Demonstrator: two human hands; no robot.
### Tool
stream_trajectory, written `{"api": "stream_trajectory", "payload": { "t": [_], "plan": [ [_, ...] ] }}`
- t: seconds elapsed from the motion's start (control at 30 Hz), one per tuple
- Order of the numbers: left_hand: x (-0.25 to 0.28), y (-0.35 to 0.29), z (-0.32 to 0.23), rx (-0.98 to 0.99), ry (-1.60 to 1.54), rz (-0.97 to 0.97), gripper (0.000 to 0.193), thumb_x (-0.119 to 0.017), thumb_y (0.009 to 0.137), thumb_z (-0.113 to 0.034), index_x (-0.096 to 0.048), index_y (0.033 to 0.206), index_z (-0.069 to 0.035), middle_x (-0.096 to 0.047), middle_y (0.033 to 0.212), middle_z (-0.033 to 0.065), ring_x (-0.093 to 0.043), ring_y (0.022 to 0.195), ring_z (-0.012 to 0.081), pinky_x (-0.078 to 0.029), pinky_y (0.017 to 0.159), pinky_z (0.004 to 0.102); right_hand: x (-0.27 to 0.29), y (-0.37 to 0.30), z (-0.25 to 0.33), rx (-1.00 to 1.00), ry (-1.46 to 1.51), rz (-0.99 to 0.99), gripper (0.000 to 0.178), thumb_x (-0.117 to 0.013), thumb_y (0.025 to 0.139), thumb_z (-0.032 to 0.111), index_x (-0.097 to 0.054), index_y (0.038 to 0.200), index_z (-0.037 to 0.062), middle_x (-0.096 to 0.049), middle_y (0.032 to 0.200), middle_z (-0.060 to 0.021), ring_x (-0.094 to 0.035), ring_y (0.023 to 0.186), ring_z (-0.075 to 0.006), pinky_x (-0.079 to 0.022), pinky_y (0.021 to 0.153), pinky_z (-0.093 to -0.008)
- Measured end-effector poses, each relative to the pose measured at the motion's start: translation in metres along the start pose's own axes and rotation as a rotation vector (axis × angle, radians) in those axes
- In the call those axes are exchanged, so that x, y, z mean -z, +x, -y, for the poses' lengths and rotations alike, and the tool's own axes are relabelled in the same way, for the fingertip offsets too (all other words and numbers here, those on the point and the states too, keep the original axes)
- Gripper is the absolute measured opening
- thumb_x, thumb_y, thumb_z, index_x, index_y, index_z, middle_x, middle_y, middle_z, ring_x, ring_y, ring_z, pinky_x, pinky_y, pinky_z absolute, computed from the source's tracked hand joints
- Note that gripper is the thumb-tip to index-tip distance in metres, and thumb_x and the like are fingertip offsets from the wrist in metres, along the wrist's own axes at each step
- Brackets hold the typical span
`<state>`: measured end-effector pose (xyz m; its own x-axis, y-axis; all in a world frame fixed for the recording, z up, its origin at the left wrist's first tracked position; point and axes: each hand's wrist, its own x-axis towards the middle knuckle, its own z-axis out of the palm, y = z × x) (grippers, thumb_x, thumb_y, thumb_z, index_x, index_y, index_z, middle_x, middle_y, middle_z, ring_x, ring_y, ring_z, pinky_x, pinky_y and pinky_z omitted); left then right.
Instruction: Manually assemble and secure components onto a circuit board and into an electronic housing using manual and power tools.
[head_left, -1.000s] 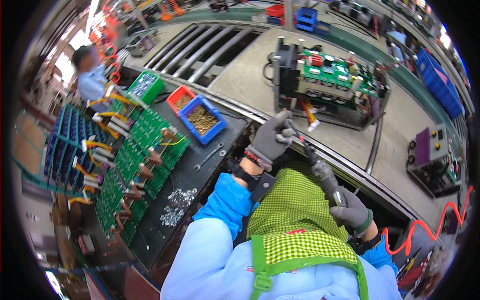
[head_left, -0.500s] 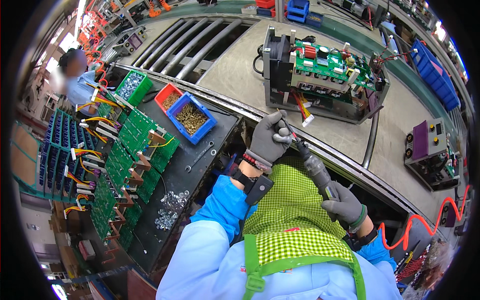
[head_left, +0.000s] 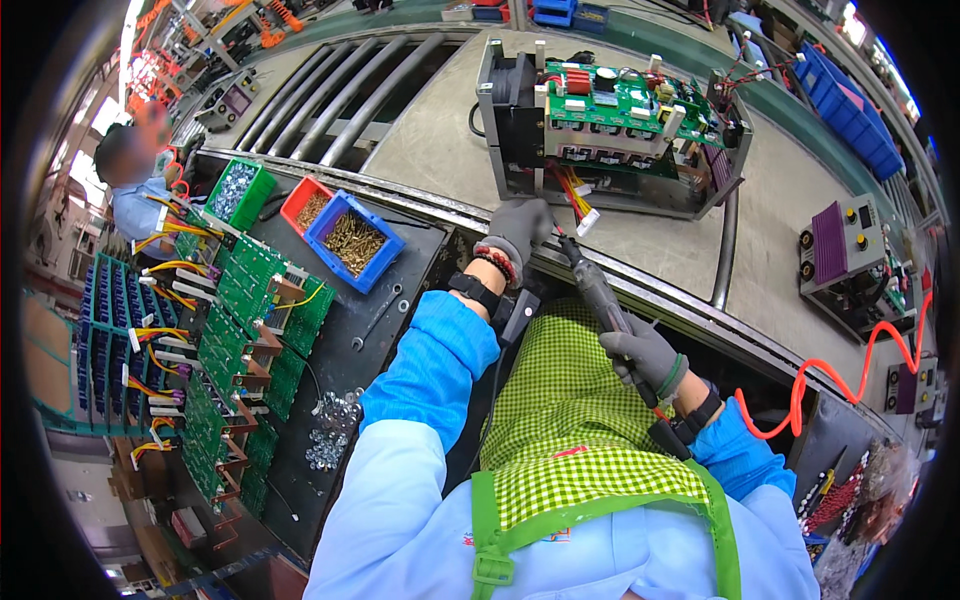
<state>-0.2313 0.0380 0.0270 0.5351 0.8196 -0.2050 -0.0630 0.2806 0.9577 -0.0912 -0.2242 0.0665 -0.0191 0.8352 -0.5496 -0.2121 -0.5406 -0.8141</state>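
Note:
In my right hand (head_left: 648,358), gloved in grey, is a dark power screwdriver (head_left: 598,290), its bit angled up toward the left. My left hand (head_left: 518,228), in a matching glove, is closed beside the bit's tip; whatever its fingers pinch is hidden. Just beyond the hands stands an open metal device chassis (head_left: 515,145) carrying a green circuit board (head_left: 625,105). From its near side hang yellow and red wires ending in a white connector (head_left: 588,221).
At left, a blue bin (head_left: 382,264) of brass screws adjoins a red bin (head_left: 291,214) and a green bin (head_left: 259,196). A wrench (head_left: 378,322) and several green boards (head_left: 232,350) lie nearby. An orange coiled hose (head_left: 797,388) and a second device (head_left: 835,245) are at right. A person (head_left: 140,195) is far left.
My left hand has turned over, back upward, and moved slightly left. The screwdriver has shifted left and up with my right hand. The whole view has also shifted a little.

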Motion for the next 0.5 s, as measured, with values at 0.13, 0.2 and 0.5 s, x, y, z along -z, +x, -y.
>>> {"api": "stream_trajectory", "payload": {
  "t": [0.13,0.2,0.5],
  "plan": [
    [0.003,0.003,-0.003,0.1,-0.095,0.003,0.02,-0.061,0.095,-0.019,-0.058,0.083,-0.004,-0.056,0.067,0.0014,-0.046,0.051,0.0054,-0.034,0.043,0.0188,-0.01,0.007,-0.008,0.024,0.035,-0.03,0.045,-0.071,0.088,0.032,-0.05,0.118,0.0061,-0.051,0.076,0.0014,-0.05,0.051,-0.0049,-0.042,0.043,-0.0223],
    [0.002,0.003,-0.008,0.106,-0.045,-0.022,0.021,-0.062,0.095,-0.02,-0.058,0.083,-0.003,-0.057,0.067,0.0018,-0.047,0.051,0.0052,-0.034,0.043,0.0186,-0.019,0.009,-0.012,0.018,0.06,-0.056,0.048,-0.072,0.088,0.033,-0.05,0.121,0.0056,-0.051,0.076,0.0016,-0.049,0.05,-0.0049,-0.042,0.042,-0.0222],
    [0.008,0.012,-0.013,-0.031,0.415,-0.007,0.029,-0.063,0.095,-0.025,-0.069,0.083,0.001,-0.066,0.07,0.0047,-0.057,0.056,0.0097,-0.046,0.056,0.0255,-0.051,0.008,-0.015,0.032,0.159,-0.1,0.037,-0.069,0.091,0.033,-0.05,0.11,0.0082,-0.05,0.074,0.0012,-0.048,0.05,-0.005,-0.042,0.043,-0.0221]
  ]
}}
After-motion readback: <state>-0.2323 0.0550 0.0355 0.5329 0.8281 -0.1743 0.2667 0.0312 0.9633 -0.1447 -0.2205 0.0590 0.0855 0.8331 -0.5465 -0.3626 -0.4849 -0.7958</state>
